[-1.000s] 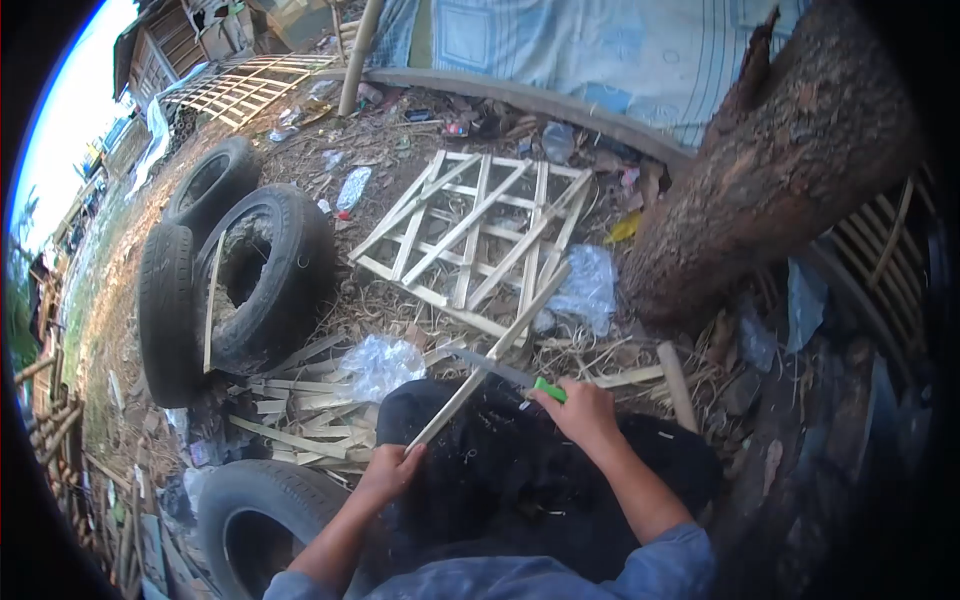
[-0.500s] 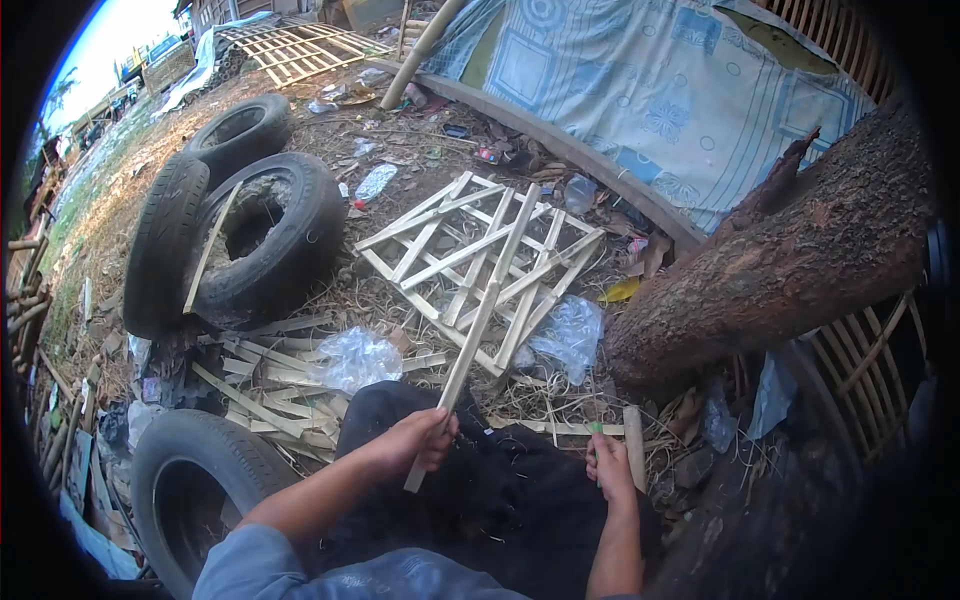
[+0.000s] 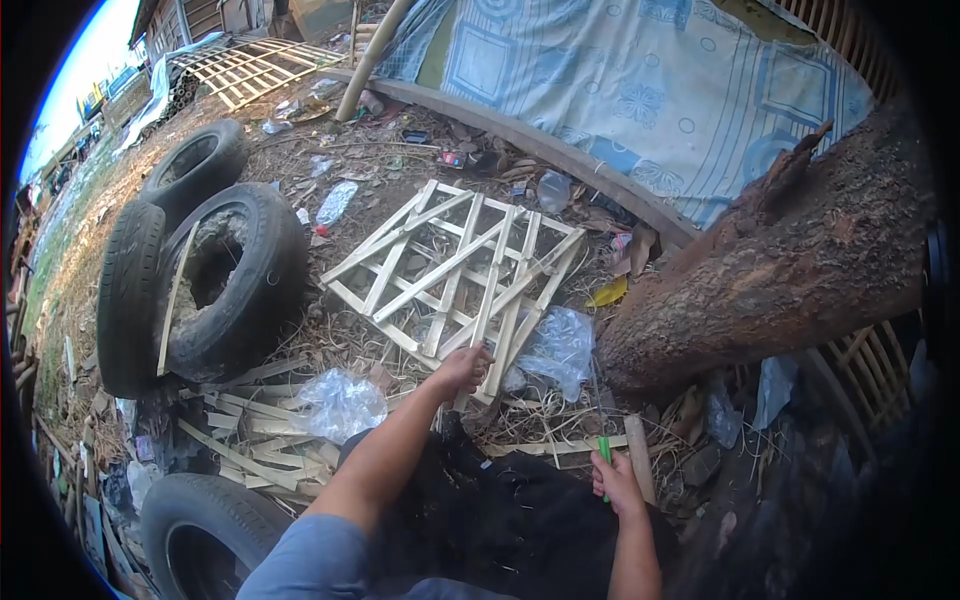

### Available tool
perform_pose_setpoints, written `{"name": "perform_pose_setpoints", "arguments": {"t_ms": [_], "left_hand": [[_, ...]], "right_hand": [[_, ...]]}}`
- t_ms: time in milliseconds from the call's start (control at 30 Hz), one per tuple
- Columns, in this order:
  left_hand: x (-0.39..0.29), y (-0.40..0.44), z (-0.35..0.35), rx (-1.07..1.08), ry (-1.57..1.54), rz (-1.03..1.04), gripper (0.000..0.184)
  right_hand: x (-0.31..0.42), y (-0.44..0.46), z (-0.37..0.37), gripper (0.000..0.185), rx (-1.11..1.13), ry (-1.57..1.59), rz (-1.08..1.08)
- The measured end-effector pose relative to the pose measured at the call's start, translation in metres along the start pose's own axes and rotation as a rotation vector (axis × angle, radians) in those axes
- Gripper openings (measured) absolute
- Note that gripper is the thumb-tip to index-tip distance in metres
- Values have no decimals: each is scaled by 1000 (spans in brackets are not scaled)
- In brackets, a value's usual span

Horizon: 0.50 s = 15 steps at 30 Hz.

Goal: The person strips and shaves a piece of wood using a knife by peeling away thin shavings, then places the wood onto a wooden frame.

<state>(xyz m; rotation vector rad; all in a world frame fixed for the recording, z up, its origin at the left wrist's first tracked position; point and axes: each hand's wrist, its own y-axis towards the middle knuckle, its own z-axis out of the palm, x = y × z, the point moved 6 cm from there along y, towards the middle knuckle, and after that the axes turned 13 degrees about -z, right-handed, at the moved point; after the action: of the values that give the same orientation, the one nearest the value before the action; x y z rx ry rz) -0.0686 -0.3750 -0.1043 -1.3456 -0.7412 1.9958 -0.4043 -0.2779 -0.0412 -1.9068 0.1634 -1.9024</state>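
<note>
My left hand (image 3: 464, 371) is closed around a pale bamboo strip (image 3: 492, 290), which reaches forward over the near part of a bamboo lattice (image 3: 400, 292) on the ground. The strip's lower end is mostly hidden by the hand. At the right, my right hand (image 3: 619, 482) grips the green handle of a knife (image 3: 604, 450), its thin blade pointing up and away. Dark cloth covers my legs between the hands. Clear plastic (image 3: 557, 350) lies beside the lattice's right corner.
Old tyres (image 3: 235, 285) stand at the left, another tyre (image 3: 215, 530) at the lower left. Bamboo offcuts (image 3: 265, 440) lie near crumpled plastic (image 3: 340, 405). A thick tree trunk (image 3: 770, 270) leans at the right, below a blue patterned cloth (image 3: 640, 90).
My left hand has reached forward with the strip, bringing it over the lattice. The knife has moved away from the strip to the right. The camera view has shifted.
</note>
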Motion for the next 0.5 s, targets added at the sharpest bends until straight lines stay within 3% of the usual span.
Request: {"name": "perform_pose_setpoints", "arguments": {"t_ms": [67,267,333,400,500], "left_hand": [[-7,6,-10,-115,241,33,51],[-20,25,-42,-162,268,24,48],[-27,21,-48,-320,457,42,44],[-28,19,-55,-349,449,18,40],[-41,11,-65,-652,845,152,38]], "right_hand": [[-6,7,0,20,12,-6,45],[-23,20,-5,18,-21,-3,183],[-25,23,-7,17,-25,7,195],[-29,25,-9,17,-6,-25,230],[-29,25,-7,17,-8,-45,255]]}}
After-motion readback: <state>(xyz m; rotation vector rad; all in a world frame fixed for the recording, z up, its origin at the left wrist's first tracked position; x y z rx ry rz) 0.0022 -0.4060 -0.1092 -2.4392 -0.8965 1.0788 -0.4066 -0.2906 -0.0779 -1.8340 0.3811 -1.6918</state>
